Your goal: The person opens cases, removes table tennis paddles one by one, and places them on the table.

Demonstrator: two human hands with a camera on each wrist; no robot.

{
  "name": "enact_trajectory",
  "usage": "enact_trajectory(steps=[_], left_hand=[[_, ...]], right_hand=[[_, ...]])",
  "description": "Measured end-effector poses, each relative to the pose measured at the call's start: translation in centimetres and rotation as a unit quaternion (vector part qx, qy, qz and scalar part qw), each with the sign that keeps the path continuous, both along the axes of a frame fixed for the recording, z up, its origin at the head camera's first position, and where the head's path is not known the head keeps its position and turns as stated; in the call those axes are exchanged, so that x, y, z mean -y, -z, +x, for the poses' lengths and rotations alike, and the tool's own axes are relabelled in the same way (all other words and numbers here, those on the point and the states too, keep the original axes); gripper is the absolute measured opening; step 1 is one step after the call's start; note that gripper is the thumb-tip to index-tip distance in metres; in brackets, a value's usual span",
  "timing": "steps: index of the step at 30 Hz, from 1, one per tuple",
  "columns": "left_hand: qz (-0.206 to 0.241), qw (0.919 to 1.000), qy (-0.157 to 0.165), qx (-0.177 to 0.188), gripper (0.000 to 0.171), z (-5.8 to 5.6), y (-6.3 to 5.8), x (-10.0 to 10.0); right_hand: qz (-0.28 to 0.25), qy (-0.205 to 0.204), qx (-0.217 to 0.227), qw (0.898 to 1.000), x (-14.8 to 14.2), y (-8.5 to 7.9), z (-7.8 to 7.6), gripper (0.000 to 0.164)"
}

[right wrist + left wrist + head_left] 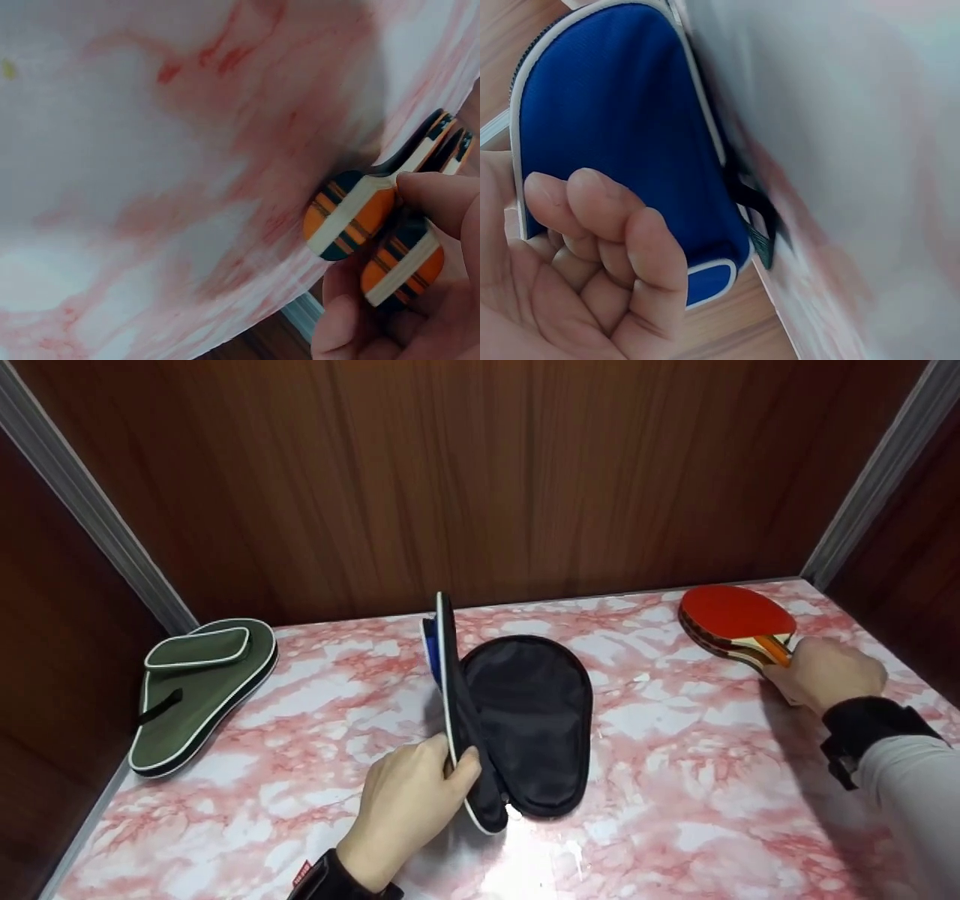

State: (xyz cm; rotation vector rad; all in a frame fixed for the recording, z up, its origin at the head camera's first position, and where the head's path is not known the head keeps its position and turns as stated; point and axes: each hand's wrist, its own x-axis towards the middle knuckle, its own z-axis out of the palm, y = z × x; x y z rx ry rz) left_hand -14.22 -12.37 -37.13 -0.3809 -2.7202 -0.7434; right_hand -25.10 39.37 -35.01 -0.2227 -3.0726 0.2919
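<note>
A blue table tennis paddle case (532,720) lies spread at the middle of the table, its black lining facing up on the right half. My left hand (412,795) pinches the edge of its raised cover, which stands nearly upright. In the left wrist view, the cover's blue outside (615,97) with white piping shows behind the curled fingers. At the right, my right hand (836,675) grips two stacked table tennis paddles (735,611) by their handles; the upper one shows red rubber. Both striped handle ends (349,216) show in the right wrist view, partly covered by the hand.
An olive green paddle case (217,682) with white piping and a small pocket lies at the left of the table. The pink-and-white marbled tabletop (675,810) is bounded by brown wood panels (487,495) at the back and both sides.
</note>
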Motion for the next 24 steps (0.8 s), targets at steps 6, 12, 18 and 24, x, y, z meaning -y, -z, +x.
enact_trajectory(steps=[6,12,18,24], left_hand=[[0.000,0.9999,0.017,-0.004,0.042,-0.6,-0.7,-2.4],[-0.021,0.9990,0.032,-0.023,0.042,-1.5,-0.8,-5.4],[-0.067,0.9967,0.039,-0.023,0.041,-2.4,-0.3,-8.2],[-0.119,0.9920,0.037,-0.020,0.036,-2.5,0.8,-9.9]], right_hand=[[0.023,-0.008,-0.095,0.995,1.9,0.4,0.5,0.057],[0.011,-0.084,-0.191,0.978,4.9,1.4,1.4,0.055],[-0.035,-0.141,-0.200,0.969,9.0,1.8,2.7,0.059],[-0.073,-0.155,-0.167,0.971,12.5,2.1,3.6,0.067]])
